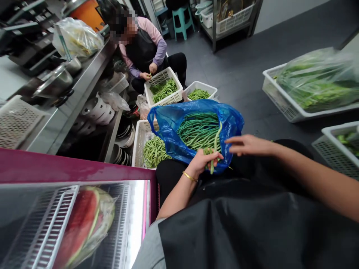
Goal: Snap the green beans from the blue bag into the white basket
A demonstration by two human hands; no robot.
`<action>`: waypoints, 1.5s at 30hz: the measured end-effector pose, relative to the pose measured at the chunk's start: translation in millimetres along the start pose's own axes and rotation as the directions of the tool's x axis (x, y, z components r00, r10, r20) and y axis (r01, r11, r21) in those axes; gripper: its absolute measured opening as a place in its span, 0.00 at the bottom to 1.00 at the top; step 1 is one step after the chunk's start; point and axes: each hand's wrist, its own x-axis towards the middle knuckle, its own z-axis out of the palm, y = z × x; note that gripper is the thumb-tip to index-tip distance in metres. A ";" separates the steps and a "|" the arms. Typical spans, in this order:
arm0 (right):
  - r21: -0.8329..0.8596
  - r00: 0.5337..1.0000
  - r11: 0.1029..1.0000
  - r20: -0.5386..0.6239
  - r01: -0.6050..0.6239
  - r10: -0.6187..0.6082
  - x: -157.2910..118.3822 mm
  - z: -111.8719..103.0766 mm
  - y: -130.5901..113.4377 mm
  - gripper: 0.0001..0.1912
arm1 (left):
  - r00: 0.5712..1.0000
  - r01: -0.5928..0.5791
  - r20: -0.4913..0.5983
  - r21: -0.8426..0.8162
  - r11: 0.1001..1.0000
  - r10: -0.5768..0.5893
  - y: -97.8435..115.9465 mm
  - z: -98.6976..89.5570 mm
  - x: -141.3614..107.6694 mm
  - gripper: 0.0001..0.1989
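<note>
My left hand (206, 160), with a gold bangle at the wrist, is closed around a few green beans (217, 140); one long bean sticks up out of the fist. Just right of it, my right hand (244, 145) has its fingers stretched out, with nothing in them, near the edge of a blue plastic bag (171, 140). Inside that wide-mouthed bag lie many long green beans (199, 129). To the left, partly covered by the bag, a white basket (137, 149) contains short bean pieces (155, 151).
Across from me a seated person (148, 41) handles beans over a white basket (166, 101). Another basket (214, 90) of beans stands beside it. At right are a crate (293, 114) with bagged greens and a second crate (333, 149). A glass-fronted fridge (151, 186) with cut watermelon (84, 220) borders my left.
</note>
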 end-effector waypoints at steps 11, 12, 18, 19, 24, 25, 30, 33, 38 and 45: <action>0.315 0.997 0.947 -0.053 0.069 -0.055 -11.7 65.3 -39.3 0.15 | 0.922 -0.190 -0.386 -0.437 0.879 0.007 -9.2 -23.1 2.3 0.17; 0.402 1.000 0.915 -0.015 -0.018 0.026 -6.5 68.0 -31.9 0.17 | 0.924 -0.201 -0.379 -0.364 0.909 0.053 -11.2 -21.8 1.8 0.17; 0.282 0.978 0.952 0.196 -0.121 0.067 9.5 49.5 -6.9 0.15 | 0.995 0.032 -0.091 -0.014 0.999 -0.033 -21.6 -13.2 -5.5 0.20; 0.170 0.966 0.981 0.256 -0.090 0.045 6.1 44.4 -6.0 0.14 | 0.997 0.067 -0.044 0.070 0.995 -0.064 -21.8 -14.3 -6.8 0.20; -0.418 0.883 0.855 0.460 0.308 -0.093 -13.8 39.5 -1.9 0.14 | 0.972 0.023 0.208 0.382 0.924 -0.110 -24.8 -13.6 -5.6 0.17; -0.455 0.889 0.831 0.447 0.320 -0.098 -15.0 42.0 -0.7 0.15 | 0.972 0.014 0.212 0.386 0.922 -0.103 -26.2 -10.9 -4.1 0.17; 0.107 0.989 0.985 -0.051 -0.135 0.142 -12.1 39.4 7.8 0.23 | 0.998 0.060 -0.014 -0.087 0.994 -0.062 -35.3 4.0 3.7 0.21; 0.265 0.966 0.929 0.074 -0.258 0.247 -9.9 13.8 16.3 0.27 | 1.000 0.023 -0.005 -0.379 0.925 -0.027 -39.0 -0.3 9.4 0.22; -0.593 0.902 0.804 0.324 -0.041 0.286 49.5 -24.8 21.8 0.19 | 0.996 -0.043 -0.093 -0.596 0.802 -0.015 -38.8 -26.3 20.0 0.19; -0.893 0.983 0.447 0.022 -0.062 0.180 216.2 32.2 32.4 0.19 | 0.979 -0.049 -0.182 -0.639 0.767 -0.089 -40.2 -41.8 26.6 0.18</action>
